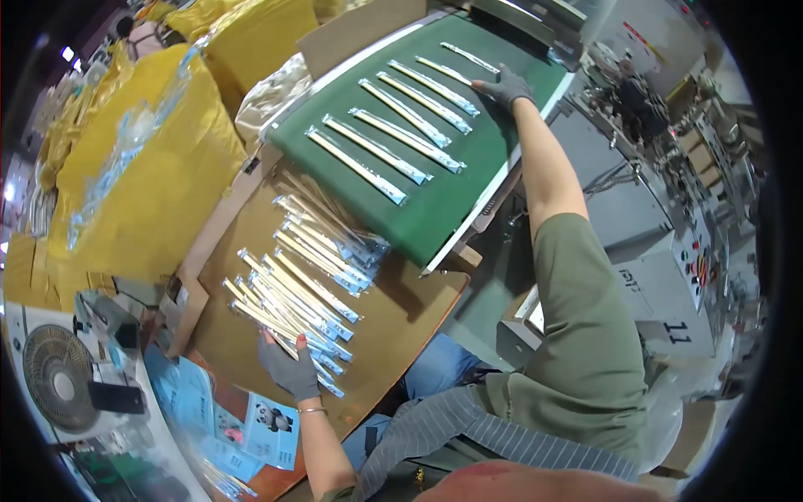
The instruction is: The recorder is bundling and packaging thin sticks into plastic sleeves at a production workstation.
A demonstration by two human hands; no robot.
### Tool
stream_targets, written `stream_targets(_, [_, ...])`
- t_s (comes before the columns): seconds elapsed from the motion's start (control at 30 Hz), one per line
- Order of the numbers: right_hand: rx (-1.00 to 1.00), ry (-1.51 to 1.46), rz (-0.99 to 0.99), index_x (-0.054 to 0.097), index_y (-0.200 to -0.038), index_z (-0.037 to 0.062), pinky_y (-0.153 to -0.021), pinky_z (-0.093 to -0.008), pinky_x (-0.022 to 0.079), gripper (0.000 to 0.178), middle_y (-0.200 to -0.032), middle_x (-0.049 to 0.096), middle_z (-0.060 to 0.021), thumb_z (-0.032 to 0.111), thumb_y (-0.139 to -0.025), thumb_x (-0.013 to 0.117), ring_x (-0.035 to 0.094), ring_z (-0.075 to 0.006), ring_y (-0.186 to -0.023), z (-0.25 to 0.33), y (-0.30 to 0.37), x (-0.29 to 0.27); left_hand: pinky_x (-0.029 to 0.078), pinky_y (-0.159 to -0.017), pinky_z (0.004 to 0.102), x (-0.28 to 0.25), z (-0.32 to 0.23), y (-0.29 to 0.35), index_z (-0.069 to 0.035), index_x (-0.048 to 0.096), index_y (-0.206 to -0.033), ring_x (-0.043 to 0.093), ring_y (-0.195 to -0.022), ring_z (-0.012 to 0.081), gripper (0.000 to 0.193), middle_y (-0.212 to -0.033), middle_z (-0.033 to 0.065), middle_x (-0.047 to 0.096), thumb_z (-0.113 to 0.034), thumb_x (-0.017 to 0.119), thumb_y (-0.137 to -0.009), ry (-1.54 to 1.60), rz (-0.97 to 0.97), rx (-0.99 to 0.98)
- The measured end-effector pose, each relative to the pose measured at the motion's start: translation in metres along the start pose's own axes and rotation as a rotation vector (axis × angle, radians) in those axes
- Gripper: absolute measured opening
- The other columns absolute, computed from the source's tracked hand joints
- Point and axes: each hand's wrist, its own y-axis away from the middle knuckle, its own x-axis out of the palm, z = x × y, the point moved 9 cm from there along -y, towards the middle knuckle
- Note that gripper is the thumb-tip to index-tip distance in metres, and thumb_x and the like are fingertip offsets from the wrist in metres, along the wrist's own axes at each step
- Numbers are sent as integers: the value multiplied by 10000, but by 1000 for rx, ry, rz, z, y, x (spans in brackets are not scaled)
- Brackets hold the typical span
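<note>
My left hand (pixel 289 368), in a grey glove with bare fingertips, is at the near end of a pile of wrapped chopsticks (pixel 288 289) on the brown table. Its thumb and fingers are apart, with the fingertips against the nearest packets. My right hand (pixel 505 89), gloved alike, reaches over the far right of the green conveyor belt (pixel 468 192). Its fingers are spread; one fingertip is at the end of a chopstick packet (pixel 443 70), and another packet (pixel 470 58) lies just beyond. Several more packets (pixel 355 166) lie slantwise in a row along the belt.
Yellow sacks (pixel 150 176) and cardboard stand at the left. Near the lower left are a fan (pixel 60 376), a dark phone (pixel 117 397) and blue printed sheets (pixel 269 427). Grey machinery (pixel 661 284) with buttons stands at the right. The brown table (pixel 401 326) adjoins the belt.
</note>
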Motion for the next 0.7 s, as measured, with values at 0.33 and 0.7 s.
stream_targets(0.33, [-1001,-309,-105,599,-1051,74,-816,-400,489,226,-1081,603,-168,126,-835,555,589,-368,-937,195,198,16,301,-1057,452,4,13,-2,43,437,-1316,421,-1243,387,727,-1337,238,464,-384,695,-787,-32,-15,-21])
stream_targets(0.7, [-744,-73,270,416,-1353,-14,-1041,-386,351,790,-1329,474,-220,577,-836,505,443,-346,-1246,273,209,69,326,-1031,452,3,10,-1,69,484,-1242,459,-1197,374,720,-1266,237,514,-453,681,-787,-78,-121,72])
